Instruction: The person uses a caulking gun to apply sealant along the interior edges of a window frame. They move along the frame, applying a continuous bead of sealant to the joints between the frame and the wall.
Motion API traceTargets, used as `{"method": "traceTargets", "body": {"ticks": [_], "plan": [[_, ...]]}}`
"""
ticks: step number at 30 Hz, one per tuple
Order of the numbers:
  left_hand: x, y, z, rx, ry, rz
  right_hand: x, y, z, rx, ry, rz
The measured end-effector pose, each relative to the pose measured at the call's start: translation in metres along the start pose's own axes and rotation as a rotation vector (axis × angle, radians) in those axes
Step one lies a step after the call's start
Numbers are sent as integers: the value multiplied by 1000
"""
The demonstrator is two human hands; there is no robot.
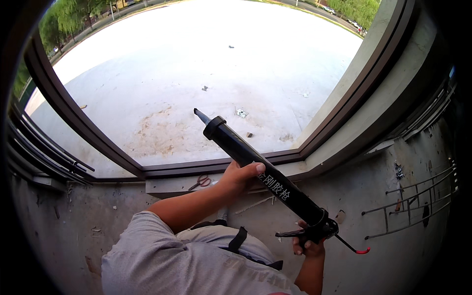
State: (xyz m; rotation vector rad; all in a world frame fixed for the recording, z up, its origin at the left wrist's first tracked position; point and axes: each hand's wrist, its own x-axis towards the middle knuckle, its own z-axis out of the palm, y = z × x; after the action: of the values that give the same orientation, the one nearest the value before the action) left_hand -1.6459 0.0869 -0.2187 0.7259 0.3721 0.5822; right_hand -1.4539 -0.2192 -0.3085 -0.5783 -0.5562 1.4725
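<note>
A long black caulking gun (265,169) lies slantwise across my view, its pale nozzle with a dark tip pointing up and left toward the window opening. Around the middle of its barrel my left hand (241,176) is closed, thumb on top. At the rear end, my right hand (309,244) grips the handle, with fingers by the trigger lever. Behind the handle the plunger rod (349,244) sticks out and ends in a red hook. The palm of my right hand is partly hidden by the handle.
A brown window frame (221,168) and its sill stand before me. Red-handled scissors (201,181) lie on the sill. A metal ladder-like rack (413,201) is at the right, dark bars (44,142) at the left. Debris dots the concrete floor (93,206). Pale ground spreads outside.
</note>
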Motion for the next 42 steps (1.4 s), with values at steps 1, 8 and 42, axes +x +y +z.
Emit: {"method": "traceTargets", "body": {"ticks": [1,8,42], "plan": [[-2,5,3,-5,-48,21,-1,3,6,4,-4,-22],[-51,88,25,26,-283,208,49,16,73,-476,-102,-513],[-214,600,-314,1872,952,1992,422,-136,732,-1460,-409,-1835]]}}
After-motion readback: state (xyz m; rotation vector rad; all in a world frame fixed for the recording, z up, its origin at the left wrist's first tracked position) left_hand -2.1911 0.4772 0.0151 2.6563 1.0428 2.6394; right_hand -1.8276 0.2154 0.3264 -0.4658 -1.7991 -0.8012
